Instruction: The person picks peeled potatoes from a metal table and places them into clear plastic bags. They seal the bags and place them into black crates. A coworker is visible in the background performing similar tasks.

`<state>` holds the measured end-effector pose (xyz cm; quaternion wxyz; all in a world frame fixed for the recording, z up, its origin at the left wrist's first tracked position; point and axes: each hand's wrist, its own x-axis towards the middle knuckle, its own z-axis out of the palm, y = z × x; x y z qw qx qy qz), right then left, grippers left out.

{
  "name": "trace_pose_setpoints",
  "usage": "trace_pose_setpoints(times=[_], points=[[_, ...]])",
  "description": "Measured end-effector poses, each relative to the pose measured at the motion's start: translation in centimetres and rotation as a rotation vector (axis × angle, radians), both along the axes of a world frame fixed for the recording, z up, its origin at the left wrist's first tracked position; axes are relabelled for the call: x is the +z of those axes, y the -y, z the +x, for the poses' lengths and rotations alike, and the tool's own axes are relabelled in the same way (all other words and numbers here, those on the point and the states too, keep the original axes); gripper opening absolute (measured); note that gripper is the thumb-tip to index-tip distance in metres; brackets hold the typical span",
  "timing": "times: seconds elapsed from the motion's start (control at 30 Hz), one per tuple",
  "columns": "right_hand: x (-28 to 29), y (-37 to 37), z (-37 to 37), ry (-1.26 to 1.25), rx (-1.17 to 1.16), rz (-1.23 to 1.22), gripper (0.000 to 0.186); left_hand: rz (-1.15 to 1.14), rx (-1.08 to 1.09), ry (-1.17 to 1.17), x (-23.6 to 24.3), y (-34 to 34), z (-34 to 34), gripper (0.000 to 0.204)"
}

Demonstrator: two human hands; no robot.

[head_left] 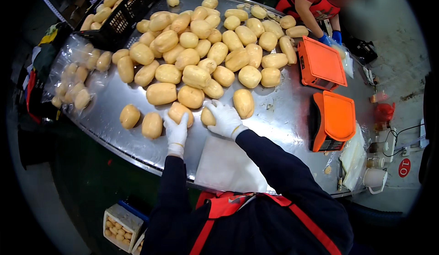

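Observation:
Many peeled, pale yellow root pieces (196, 49) lie piled across a steel table (283, 113). My left hand (176, 131), in a white glove, grips one yellow piece (176, 110) near the front of the pile. My right hand (224, 117), also in a white glove, closes over a smaller piece (207, 116) just beside it. Both hands sit close together at the near edge of the pile. A clear plastic bag (224, 163) lies flat on the table under my right forearm.
Two orange scales (334, 117) (320, 62) stand at the right. A black crate (123, 12) of pieces tips onto the table at the far left, beside filled clear bags (75, 78). Another person in blue gloves (330, 37) works at the far right. A box (120, 227) of small pieces sits on the floor.

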<state>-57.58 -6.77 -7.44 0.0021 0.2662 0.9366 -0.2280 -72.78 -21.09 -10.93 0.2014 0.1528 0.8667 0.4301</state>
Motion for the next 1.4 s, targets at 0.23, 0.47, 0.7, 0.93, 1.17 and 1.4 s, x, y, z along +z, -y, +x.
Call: trace_pose_setpoints(times=[0.23,0.47,0.7,0.93,1.17,1.4], points=[[-0.4,-4.0,8.5,-0.022,-0.145,0.219,0.072,0.347,-0.023,0.098,-1.6,0.5,4.8,0.082],[4.8,-8.4,8.8,0.297,0.010,0.207,0.046,0.065,-0.407,0.076,-0.7,-1.9,9.1,0.074],[4.4,-18.7,-2.4,0.151,0.080,0.759,0.047,0.186,-0.543,-0.086,-0.6,-5.1,9.4,0.063],[1.5,-22.9,-5.7,0.336,0.130,0.573,0.069,0.387,-0.375,-0.080,2.0,-2.1,4.2,0.027],[0.7,-20.6,-2.0,0.334,-0.001,0.549,0.062,0.337,-0.180,-0.200,4.8,-3.9,-7.3,0.038],[1.8,-18.4,4.0,0.479,-0.106,0.436,0.079,-0.208,-0.488,-0.161,4.6,-7.0,-3.8,0.096]])
